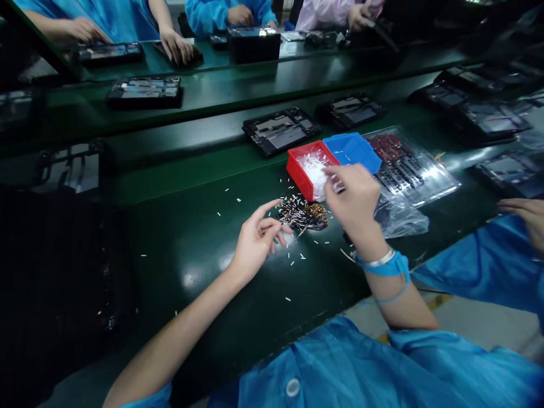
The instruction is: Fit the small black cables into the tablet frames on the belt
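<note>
My left hand (pixel 260 233) hovers over the green bench with the index finger stretched out and the other fingers loosely bent and apart. Its fingertips touch or nearly touch a pile of small dark and gold parts (pixel 308 215) with short white pieces strewn over it. My right hand (pixel 356 195), slightly blurred, is at the right side of a red bin (pixel 301 177) full of thin white pieces (pixel 313 167). Thumb and fingers there are drawn together, and what they may pinch is too small to make out. A blue wristband (pixel 399 263) circles my right wrist.
A blue bin (pixel 355 150) adjoins the red one. Behind my right hand lie a clear tray of red and black parts (pixel 403 164) and a crumpled plastic bag (pixel 403 218). Black device housings (pixel 283 130) line the bench; co-workers' hands (pixel 176 45) are across it.
</note>
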The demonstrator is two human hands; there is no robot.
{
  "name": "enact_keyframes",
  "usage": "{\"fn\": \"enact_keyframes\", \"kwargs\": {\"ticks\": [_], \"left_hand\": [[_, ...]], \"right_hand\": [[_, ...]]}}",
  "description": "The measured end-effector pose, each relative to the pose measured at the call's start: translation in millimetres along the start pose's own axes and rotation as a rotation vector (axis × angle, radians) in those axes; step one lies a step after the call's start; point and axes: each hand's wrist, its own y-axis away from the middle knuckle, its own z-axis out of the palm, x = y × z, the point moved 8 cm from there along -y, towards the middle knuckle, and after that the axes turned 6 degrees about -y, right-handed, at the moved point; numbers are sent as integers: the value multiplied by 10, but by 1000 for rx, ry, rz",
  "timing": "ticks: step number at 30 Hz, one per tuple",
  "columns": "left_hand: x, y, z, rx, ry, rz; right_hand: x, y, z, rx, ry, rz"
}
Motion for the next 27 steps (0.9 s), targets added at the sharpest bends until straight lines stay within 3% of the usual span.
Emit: {"fn": "enact_keyframes", "kwargs": {"ticks": [3, 6, 8, 11, 13, 17, 18, 23, 27], "left_hand": [[-16, -30, -32, 3, 41, -12], [-49, -32, -18, -23, 71, -26], [-75, -7, 22, -62, 84, -39], [-102, 2, 70, -130, 57, -86], [-64, -120, -19, -77, -13, -95], [164, -781, -569, 370, -132, -78], [213, -1012, -669, 427, -142, -95], [278, -2063, -891, 469, -174, -345], [306, -2440, -884, 462, -180, -438]], "right_hand": [[52, -44, -33, -2, 37, -56], [-336, 146, 41, -156, -137, -275], [-551, 307, 81, -219, -241, -333], [-598, 426, 86, -168, -330, -281], [-494, 440, 85, -125, -367, -207], [-246, 421, 64, -78, -475, -46], [-202, 420, 59, -73, -498, -9], [-125, 429, 32, -58, -608, 64], [-89, 428, 20, -73, -635, 82]]}}
